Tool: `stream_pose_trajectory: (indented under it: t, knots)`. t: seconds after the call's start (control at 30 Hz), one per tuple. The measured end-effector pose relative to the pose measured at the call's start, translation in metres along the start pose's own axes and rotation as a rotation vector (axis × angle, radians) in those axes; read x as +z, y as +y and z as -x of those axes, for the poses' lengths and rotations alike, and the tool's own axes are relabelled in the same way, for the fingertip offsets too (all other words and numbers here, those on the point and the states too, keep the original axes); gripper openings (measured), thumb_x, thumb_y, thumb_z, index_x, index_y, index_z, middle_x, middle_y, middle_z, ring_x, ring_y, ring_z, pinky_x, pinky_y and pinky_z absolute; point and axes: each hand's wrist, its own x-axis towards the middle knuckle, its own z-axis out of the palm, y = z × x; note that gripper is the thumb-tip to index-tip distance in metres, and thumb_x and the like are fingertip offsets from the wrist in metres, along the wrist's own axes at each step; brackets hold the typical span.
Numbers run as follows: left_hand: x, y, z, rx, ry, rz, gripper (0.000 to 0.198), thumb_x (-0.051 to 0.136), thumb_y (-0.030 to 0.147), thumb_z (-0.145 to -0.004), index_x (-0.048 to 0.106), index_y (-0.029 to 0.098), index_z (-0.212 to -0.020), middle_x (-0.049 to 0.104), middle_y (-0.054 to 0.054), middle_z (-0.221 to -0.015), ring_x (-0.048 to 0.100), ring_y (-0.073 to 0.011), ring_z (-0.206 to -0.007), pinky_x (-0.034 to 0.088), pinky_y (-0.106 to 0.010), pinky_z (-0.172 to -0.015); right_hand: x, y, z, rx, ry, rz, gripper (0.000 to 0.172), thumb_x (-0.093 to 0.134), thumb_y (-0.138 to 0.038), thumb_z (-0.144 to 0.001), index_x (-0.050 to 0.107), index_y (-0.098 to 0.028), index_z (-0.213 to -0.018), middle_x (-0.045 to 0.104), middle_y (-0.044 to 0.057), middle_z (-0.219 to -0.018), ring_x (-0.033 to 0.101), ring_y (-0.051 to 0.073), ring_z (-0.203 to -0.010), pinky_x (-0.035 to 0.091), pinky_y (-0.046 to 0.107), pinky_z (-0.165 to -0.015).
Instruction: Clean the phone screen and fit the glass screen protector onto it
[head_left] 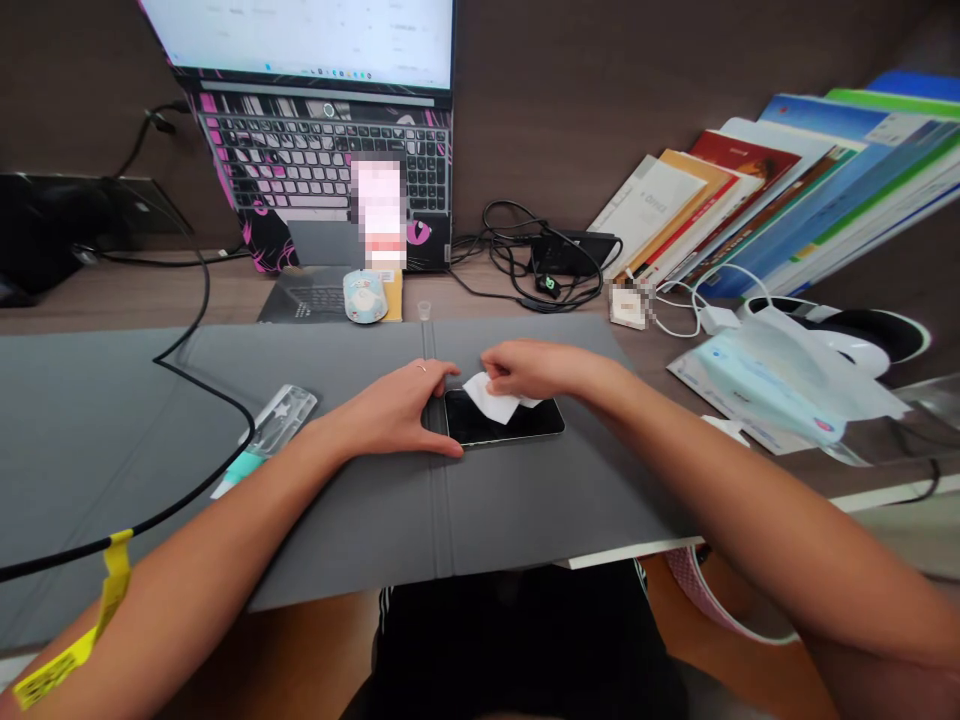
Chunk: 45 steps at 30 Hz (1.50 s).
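Observation:
A black phone [517,422] lies flat, screen up, on the grey mat [525,500] in the middle of the desk. My left hand [397,410] clamps the phone's left end between thumb and fingers, holding it still. My right hand [529,368] is closed in a pinch on a small white wipe [491,400], which rests on the upper left part of the screen.
A clear packet with a teal end [270,430] lies left on the mat beside a black cable [202,400]. Behind stand a laptop [330,150], a mouse [365,296], a tangle of charger cables [540,260]. Books [787,190], a face mask [780,385] and headphones [870,335] fill the right.

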Motion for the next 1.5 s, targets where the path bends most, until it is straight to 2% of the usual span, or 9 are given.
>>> stream_pose_trajectory:
  t: [0.13,0.23,0.5,0.63,0.93,1.03,1.13,1.37,1.5]
  knots:
    - [0.002,-0.002,0.000,0.024,0.009,0.017,0.085,0.077,0.066,-0.073,0.046,0.023,-0.140,0.062,-0.011,-0.118,0.060,-0.0301,-0.107,0.050,-0.043,-0.089,0.002,-0.027,-0.012,-0.058,0.011,0.007,0.002,0.059,-0.021,-0.085,0.059,-0.022,-0.083,0.067,0.004,-0.086,0.056,0.018,-0.078,0.033,0.029,-0.063]
    - [0.002,-0.002,0.000,0.021,0.008,0.006,0.085,0.076,0.065,-0.073,0.046,0.023,-0.141,0.062,-0.011,-0.120,0.059,-0.0306,-0.108,0.050,-0.044,-0.090,0.006,-0.027,-0.011,-0.066,0.027,-0.011,0.002,0.059,-0.023,-0.086,0.059,-0.021,-0.085,0.066,0.004,-0.086,0.055,0.018,-0.079,0.033,0.028,-0.063]
    - [0.002,0.002,0.000,0.015,0.005,0.016,0.086,0.077,0.064,-0.074,0.046,0.020,-0.141,0.061,-0.008,-0.112,0.059,-0.0269,-0.101,0.049,-0.039,-0.088,0.011,0.036,0.034,0.048,0.061,-0.051,0.013,0.054,-0.023,-0.089,0.049,-0.021,-0.077,0.055,-0.001,-0.072,0.048,0.014,-0.067,0.031,0.026,-0.059]
    - [0.001,0.004,0.000,0.015,-0.010,0.005,0.086,0.078,0.062,-0.074,0.046,0.020,-0.141,0.062,-0.008,-0.113,0.060,-0.0273,-0.102,0.049,-0.039,-0.088,0.009,0.047,0.040,0.075,0.058,-0.056,0.013,0.054,-0.024,-0.089,0.049,-0.022,-0.077,0.055,-0.001,-0.071,0.048,0.015,-0.067,0.032,0.026,-0.059]
    - [0.004,0.002,0.000,0.028,0.010,0.010,0.079,0.077,0.062,-0.074,0.049,0.022,-0.136,0.063,-0.009,-0.115,0.060,-0.0290,-0.103,0.049,-0.042,-0.087,0.009,-0.018,-0.008,-0.051,0.031,-0.035,0.003,0.060,-0.023,-0.087,0.060,-0.021,-0.085,0.065,0.002,-0.084,0.055,0.016,-0.077,0.031,0.026,-0.062]
    - [0.005,0.002,0.000,0.044,0.041,0.023,0.074,0.078,0.061,-0.074,0.052,0.022,-0.131,0.063,-0.009,-0.116,0.060,-0.0296,-0.104,0.049,-0.043,-0.088,0.010,-0.027,-0.012,-0.077,0.044,-0.037,0.003,0.059,-0.023,-0.088,0.062,-0.021,-0.088,0.068,0.004,-0.091,0.057,0.016,-0.082,0.033,0.026,-0.064]
    - [0.004,0.003,0.000,0.042,0.030,0.031,0.075,0.077,0.061,-0.074,0.052,0.022,-0.133,0.064,-0.008,-0.114,0.060,-0.0290,-0.103,0.050,-0.042,-0.087,0.013,-0.014,-0.003,-0.071,0.064,-0.049,0.003,0.059,-0.023,-0.090,0.061,-0.021,-0.090,0.068,0.003,-0.093,0.057,0.016,-0.082,0.033,0.025,-0.065]
    - [0.001,0.006,-0.001,0.031,0.004,-0.010,0.073,0.077,0.062,-0.074,0.055,0.020,-0.129,0.061,-0.007,-0.108,0.059,-0.0273,-0.100,0.048,-0.038,-0.083,0.014,0.048,0.039,0.056,0.071,-0.081,0.013,0.056,-0.024,-0.091,0.052,-0.021,-0.079,0.060,0.000,-0.077,0.053,0.015,-0.072,0.032,0.025,-0.062]
    - [0.001,0.004,-0.001,0.041,0.009,-0.013,0.067,0.076,0.065,-0.075,0.058,0.021,-0.122,0.060,-0.005,-0.106,0.058,-0.0259,-0.097,0.047,-0.037,-0.081,0.012,0.055,0.041,0.084,0.053,-0.074,0.014,0.057,-0.024,-0.090,0.051,-0.021,-0.078,0.060,0.000,-0.075,0.053,0.015,-0.071,0.032,0.025,-0.061]
